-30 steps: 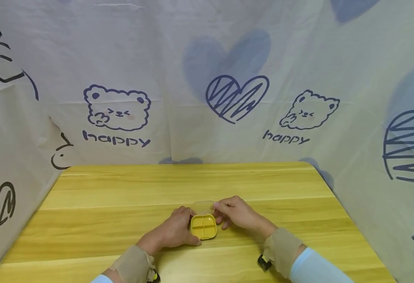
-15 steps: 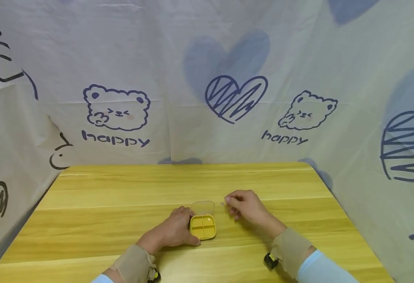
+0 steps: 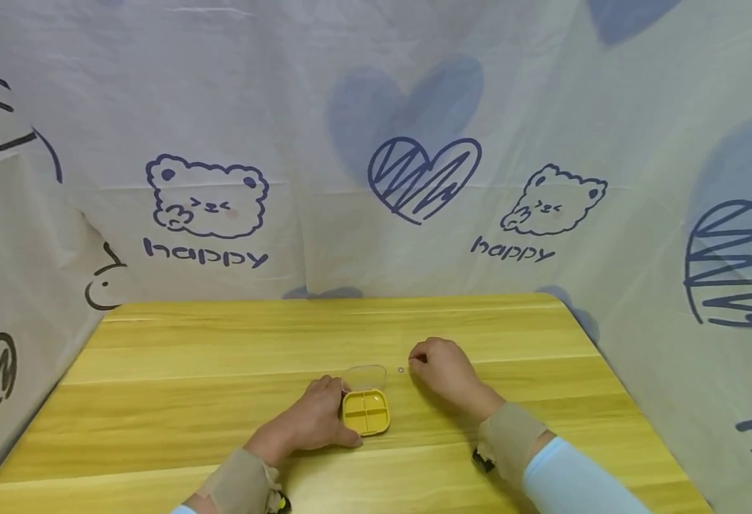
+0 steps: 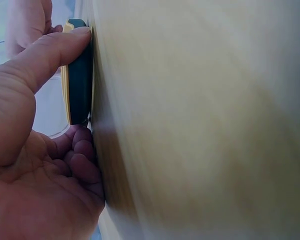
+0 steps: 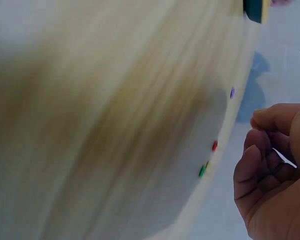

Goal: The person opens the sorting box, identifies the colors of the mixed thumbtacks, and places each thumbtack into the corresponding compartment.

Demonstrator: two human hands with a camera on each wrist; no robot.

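Observation:
A small pill box with a yellow, divided inside lies on the table; the left wrist view shows its dark green outer side. Its clear lid is swung open to the back. My left hand grips the box from the left, thumb at the near edge and fingers by the back corner. To the right, my right hand hovers over the table with loosely curled fingers, and nothing shows between them. Tiny pill-like pieces lie under it: purple, red, and green with yellow beside it.
The wooden table reaches back to a pale printed cloth, which also hangs along both sides. In the head view, the purple piece lies just right of the lid, while the right hand hides the other pieces.
My right hand has let go of the clear lid and moved right and back, over the small pieces. The purple piece has come into sight. My left hand stays on the box.

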